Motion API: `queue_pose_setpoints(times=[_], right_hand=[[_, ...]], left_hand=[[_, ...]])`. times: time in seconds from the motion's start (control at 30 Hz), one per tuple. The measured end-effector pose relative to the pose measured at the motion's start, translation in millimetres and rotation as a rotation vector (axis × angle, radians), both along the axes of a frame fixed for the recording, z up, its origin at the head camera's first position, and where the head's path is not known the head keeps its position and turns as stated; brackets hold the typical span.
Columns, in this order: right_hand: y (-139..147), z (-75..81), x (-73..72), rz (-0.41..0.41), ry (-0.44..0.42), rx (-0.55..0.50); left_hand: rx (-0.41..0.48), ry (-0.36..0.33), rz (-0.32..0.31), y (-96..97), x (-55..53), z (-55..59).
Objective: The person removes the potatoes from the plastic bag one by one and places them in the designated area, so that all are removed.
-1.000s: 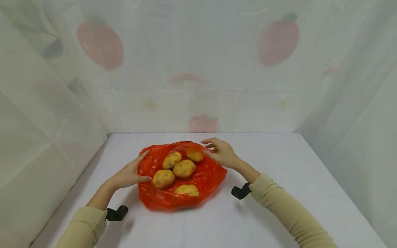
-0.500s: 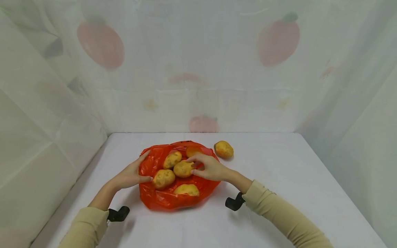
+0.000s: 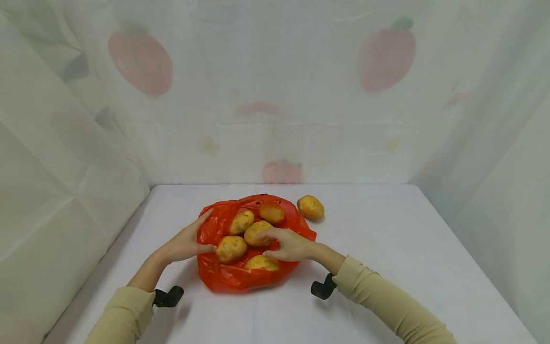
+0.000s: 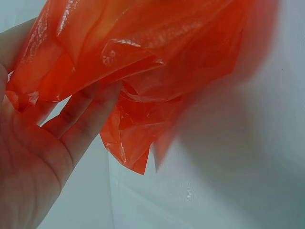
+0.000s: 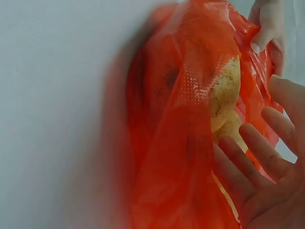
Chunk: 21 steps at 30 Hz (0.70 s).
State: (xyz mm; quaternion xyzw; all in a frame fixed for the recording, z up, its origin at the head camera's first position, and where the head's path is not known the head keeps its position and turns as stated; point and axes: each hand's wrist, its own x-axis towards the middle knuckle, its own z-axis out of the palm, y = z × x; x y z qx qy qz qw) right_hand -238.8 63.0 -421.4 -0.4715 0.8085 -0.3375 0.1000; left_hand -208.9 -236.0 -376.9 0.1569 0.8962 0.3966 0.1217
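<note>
An open red plastic bag (image 3: pixel 229 277) sits on the white table with several potatoes (image 3: pixel 231 249) inside. My left hand (image 3: pixel 182 246) grips the bag's left side, thumb at the rim beside the nearest potato. In the left wrist view, the bag's thin folds (image 4: pixel 143 62) partly cover its fingers. My right hand (image 3: pixel 290 244) is over the bag's right part, fingers apart and fairly straight, overlapping the middle and front potatoes. From the right wrist, spread fingers (image 5: pixel 257 152) show beside the bag's opening, with a potato (image 5: pixel 226 90) partly behind red film.
One loose potato (image 3: pixel 311 207) lies on the table (image 3: pixel 386 258) behind the bag, to its right. White printed curtains (image 3: pixel 326 95) enclose the back and both sides. A black wrist camera (image 3: pixel 323 287) sticks out under each cuff.
The right hand has come from the bag's far right rim, near the loose potato, toward me and over the potatoes inside. The bag and left hand have shifted slightly right.
</note>
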Motion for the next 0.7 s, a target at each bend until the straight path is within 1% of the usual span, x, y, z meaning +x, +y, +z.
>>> queue_pose_setpoints(times=[0.2, 0.47, 0.57, 0.7], right_hand=[[3, -1.6, 1.6, 0.001, 0.002, 0.052], [3, -9.4, 4.4, 0.063, -0.037, 0.109], [2, -12.1, 5.7, 0.073, -0.022, 0.118], [-1, -11.3, 8.7, 0.082, -0.023, 0.129]], left_hand=[[-0.003, 0.001, -0.006, 2.7, 0.2, 1.7], [-0.003, -0.01, -0.01, 4.6, -0.4, 2.3], [-0.006, -0.006, -0.012, 5.7, 0.2, 3.6], [-0.013, -0.002, -0.013, 7.2, 2.1, 6.3]])
